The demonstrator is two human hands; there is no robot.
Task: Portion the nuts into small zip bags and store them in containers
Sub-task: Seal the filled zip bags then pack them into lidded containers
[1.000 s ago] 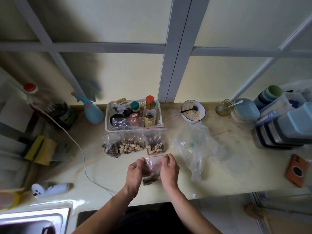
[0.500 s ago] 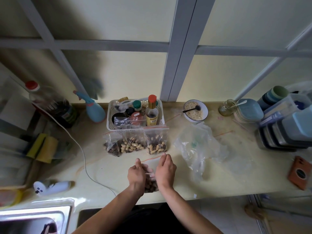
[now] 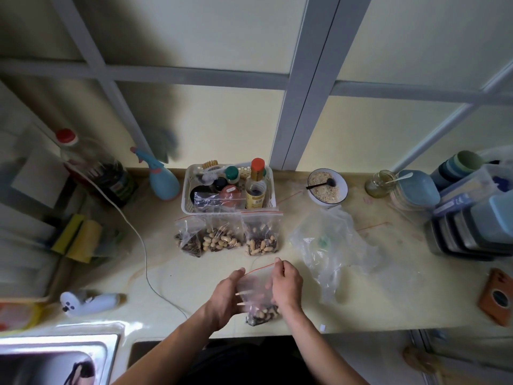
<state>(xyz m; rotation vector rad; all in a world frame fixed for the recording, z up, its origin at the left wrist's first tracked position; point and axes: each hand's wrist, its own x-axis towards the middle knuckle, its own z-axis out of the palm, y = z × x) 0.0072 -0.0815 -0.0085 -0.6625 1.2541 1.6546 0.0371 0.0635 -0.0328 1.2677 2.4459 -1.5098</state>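
Hands are holding one small zip bag (image 3: 256,290) near the worktop's front edge: left hand (image 3: 224,297) pinching its left corner, right hand (image 3: 286,284) its right, red seal running between them, nuts sagging toward the person.

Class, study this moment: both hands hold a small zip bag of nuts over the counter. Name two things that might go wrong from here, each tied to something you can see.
1. The zip bag looks unsealed along its red strip, and the left hand and right hand hold it tilted; nuts may spill.
2. It hangs close to the counter edge; spilled nuts would likely reach the floor.
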